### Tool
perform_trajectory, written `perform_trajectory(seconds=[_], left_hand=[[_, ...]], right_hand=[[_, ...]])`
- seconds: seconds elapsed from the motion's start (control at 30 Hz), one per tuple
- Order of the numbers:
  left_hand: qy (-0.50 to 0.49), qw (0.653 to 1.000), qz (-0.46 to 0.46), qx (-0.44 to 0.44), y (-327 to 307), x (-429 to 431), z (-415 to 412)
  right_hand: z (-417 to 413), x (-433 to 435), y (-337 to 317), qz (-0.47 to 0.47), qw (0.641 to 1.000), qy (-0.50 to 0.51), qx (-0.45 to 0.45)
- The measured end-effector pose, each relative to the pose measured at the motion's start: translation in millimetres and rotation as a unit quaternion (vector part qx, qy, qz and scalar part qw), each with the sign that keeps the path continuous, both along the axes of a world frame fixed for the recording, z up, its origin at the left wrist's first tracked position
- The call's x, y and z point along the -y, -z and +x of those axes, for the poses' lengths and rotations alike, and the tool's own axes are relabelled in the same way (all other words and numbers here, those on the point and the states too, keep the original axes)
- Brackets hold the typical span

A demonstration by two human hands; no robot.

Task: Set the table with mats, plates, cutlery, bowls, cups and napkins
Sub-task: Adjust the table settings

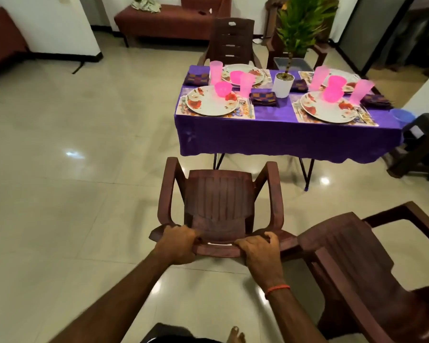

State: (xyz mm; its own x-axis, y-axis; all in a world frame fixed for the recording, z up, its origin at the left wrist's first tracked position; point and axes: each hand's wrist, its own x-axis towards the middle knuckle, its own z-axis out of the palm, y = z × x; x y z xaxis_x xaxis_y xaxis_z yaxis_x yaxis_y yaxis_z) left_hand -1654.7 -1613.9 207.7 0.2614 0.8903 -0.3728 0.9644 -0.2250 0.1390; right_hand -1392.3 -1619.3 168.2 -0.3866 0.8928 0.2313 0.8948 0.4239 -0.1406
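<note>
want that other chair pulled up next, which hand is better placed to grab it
Probably right. The right hand grips the held chair on the side nearest the other chair; the left hand is on the far side.

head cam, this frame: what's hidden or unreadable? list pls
All head view.
1. Cutlery beside the near-left plate: too small, blurred; pieces indistinguishable.
2. Far-right plate: mostly hidden behind pink cups.
3. Blue container at the table's right end: blurred, kind unclear.
4. Second chair: cut off by right and bottom edges.
5. Left hand and right hand gripping the chair: fingertips hidden by its top rail.
</note>
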Motion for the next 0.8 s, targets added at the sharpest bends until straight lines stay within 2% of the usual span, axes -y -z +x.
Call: perform_trajectory(seconds=[0.17,0.37,0.8], left_hand=[[-0.009,0.999,0.035,-0.007,20,-9,-2],[0.0,1.0,0.012,0.002,13,-16,-3],[0.009,0.999,0.017,0.049,2,-11,-22]], right_hand=[[5,-9,-5,-0.029,0.999,-0.034,0.023],[8,-15,-6,-0.041,0.998,-0.034,0.042],[-12,2,-11,-0.051,0.998,-0.025,0.016]])
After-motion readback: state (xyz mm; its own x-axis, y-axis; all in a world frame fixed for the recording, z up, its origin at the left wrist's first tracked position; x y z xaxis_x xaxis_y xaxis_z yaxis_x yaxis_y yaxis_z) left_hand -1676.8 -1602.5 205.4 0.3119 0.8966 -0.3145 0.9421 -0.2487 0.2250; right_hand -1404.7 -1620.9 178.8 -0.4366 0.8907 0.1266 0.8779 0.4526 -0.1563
